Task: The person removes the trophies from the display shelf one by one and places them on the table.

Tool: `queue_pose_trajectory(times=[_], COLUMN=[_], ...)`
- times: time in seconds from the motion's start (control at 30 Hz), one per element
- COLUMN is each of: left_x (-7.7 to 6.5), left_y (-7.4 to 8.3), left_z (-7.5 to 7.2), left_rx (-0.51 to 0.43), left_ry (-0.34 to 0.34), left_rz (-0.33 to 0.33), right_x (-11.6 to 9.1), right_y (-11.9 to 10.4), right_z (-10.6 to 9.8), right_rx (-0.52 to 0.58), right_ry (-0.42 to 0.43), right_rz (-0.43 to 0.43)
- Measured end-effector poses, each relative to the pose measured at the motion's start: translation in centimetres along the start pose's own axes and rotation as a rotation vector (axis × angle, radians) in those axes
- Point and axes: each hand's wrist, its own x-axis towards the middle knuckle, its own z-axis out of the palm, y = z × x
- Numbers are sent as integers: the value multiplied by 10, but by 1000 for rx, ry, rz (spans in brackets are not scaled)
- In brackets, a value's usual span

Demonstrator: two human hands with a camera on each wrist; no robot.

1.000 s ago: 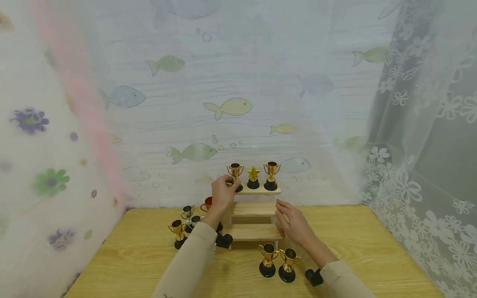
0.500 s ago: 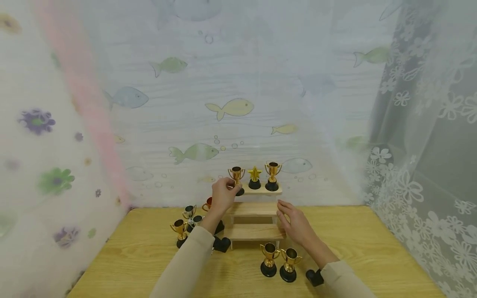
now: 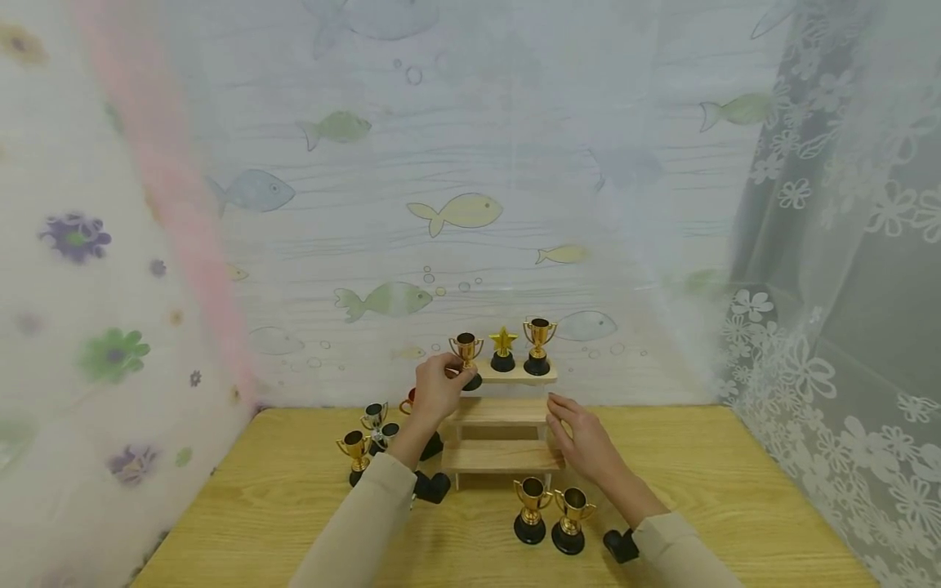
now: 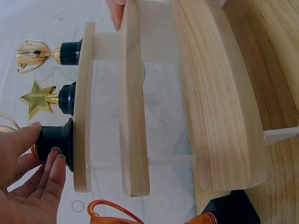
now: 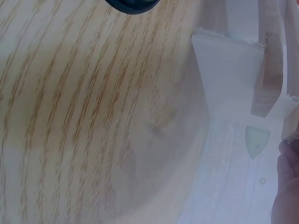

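Note:
My left hand (image 3: 437,390) pinches the black base of a gold trophy cup (image 3: 466,346) at the left end of the top shelf (image 3: 515,376). In the left wrist view the cup's black base (image 4: 55,143) stands against that shelf, with thumb and fingers around it; the cup part is mostly out of frame. Beside it are a gold star trophy (image 3: 503,341) and another gold trophy cup (image 3: 539,333). My right hand (image 3: 584,445) touches the right end of the wooden stand's middle step (image 3: 503,410), its fingers extended and slightly bent.
Two gold trophy cups (image 3: 531,514) stand on the wooden table (image 3: 662,457) before the stand's bottom step (image 3: 500,456). Left of the stand are a gold cup (image 3: 354,447), silver cups (image 3: 373,418) and an orange-red cup (image 4: 112,218), partly hidden by my left arm.
My left hand and its trophy cup have shifted slightly down in the head view, toward the shelf's front. The right hand stays at the middle step.

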Motion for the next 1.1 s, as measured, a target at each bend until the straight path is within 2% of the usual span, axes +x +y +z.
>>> queue_pose_trajectory(times=[0.2, 0.4, 0.5, 0.8, 1.1], left_x=[-2, -11, -18, -36, -47], left_y=[1, -1, -2, -8, -12], left_z=[-3, -7, -8, -5, -6], left_rx=[1, -6, -5, -22, -12], left_ry=[-16, -32, -40, -82, -87], left_rz=[5, 67, 76, 61, 61], right_x=[1, 2, 1, -1, -1], right_y=[0, 0, -1, 0, 0], right_z=[0, 0, 0, 0, 1], right_rx=[-4, 3, 2, -7, -2], right_ry=[-6, -7, -9, 0, 13], right_rz=[12, 11, 12, 9, -13])
